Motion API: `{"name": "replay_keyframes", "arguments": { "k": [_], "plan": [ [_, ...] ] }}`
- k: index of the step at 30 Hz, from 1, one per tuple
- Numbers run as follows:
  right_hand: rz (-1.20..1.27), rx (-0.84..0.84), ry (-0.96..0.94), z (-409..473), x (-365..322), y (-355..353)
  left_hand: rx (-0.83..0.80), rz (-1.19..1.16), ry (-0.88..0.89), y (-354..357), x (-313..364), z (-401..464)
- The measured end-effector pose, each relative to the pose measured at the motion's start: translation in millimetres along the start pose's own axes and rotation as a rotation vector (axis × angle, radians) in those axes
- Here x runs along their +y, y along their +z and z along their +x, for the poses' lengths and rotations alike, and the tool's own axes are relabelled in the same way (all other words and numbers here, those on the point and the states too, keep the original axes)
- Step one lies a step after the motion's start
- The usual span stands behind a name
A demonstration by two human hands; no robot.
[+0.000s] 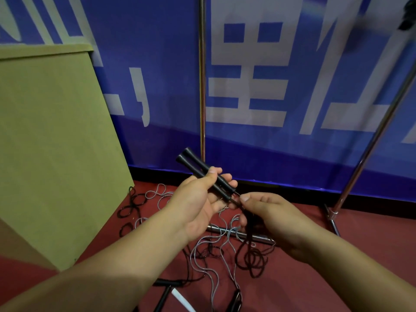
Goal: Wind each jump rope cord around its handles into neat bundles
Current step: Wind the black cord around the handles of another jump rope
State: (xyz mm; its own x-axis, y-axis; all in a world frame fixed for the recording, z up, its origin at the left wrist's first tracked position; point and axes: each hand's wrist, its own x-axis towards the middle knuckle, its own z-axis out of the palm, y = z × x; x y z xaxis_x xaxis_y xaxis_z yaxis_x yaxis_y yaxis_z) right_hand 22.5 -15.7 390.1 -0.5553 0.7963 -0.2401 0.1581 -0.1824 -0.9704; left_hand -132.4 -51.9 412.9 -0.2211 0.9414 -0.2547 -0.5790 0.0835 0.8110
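Two black handles are gripped side by side in the left hand, above the floor tangle. Their thin black cord, judged light, limp and tangle-prone, is pinched just below the handles by the right hand; best held close there.

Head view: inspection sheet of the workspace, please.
Surface: red floor.
Job's things: two black handles held side by side; black cord hangs unwound to the floor.
Clutter: loose grey cords, more handles at the bottom edge.
Grippers: left hand grips the handles; right hand pinches the cord beside them.
Cables: nothing seen besides rope cords.
Surroundings: blue banner, metal stand, cardboard box.
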Motion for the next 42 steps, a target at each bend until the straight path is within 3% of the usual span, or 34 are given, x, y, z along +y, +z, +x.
{"name": "replay_keyframes", "arguments": {
  "k": [4, 8, 14, 20, 23, 28, 33, 37, 42],
  "plan": [
    [-0.05, -0.057, 0.133, 4.6, -1.0, -9.1, 0.089, 0.118, 0.078, -10.1, 11.8, 5.4],
    [-0.144, -0.105, 0.23, 1.8, -2.0, -20.5, 0.177, 0.449, 0.204, -34.5, 27.9, 9.4],
    [-0.404, -0.024, 0.091, 2.1, -5.4, -36.7, 0.062, 0.871, 0.29, -58.2, 41.0, 2.0],
    [-0.313, -0.056, -0.079, 8.5, -8.2, -36.6, -0.225, 1.249, 0.061, -57.1, 21.9, -11.9],
    [-0.191, 0.024, -0.177, 8.8, -15.2, -25.0, -0.404, 1.241, -0.084, -38.7, 11.9, -22.6],
    [-0.321, 0.008, -0.234, -0.1, -16.0, -13.5, -0.411, 1.226, -0.132, -18.6, 26.0, -33.2],
    [-0.301, 0.108, -0.219, -0.4, -8.2, -12.3, -0.326, 1.118, -0.011, -32.6, 17.9, -37.9],
    [-0.248, 0.121, -0.187, 4.4, -3.9, -15.1, -0.353, 1.244, 0.076, -40.9, 13.6, -27.3],
    [-0.252, 0.103, -0.171, 4.0, -5.4, -9.6, -0.417, 1.169, 0.061, -49.6, 13.8, -24.5]
  ]
}}
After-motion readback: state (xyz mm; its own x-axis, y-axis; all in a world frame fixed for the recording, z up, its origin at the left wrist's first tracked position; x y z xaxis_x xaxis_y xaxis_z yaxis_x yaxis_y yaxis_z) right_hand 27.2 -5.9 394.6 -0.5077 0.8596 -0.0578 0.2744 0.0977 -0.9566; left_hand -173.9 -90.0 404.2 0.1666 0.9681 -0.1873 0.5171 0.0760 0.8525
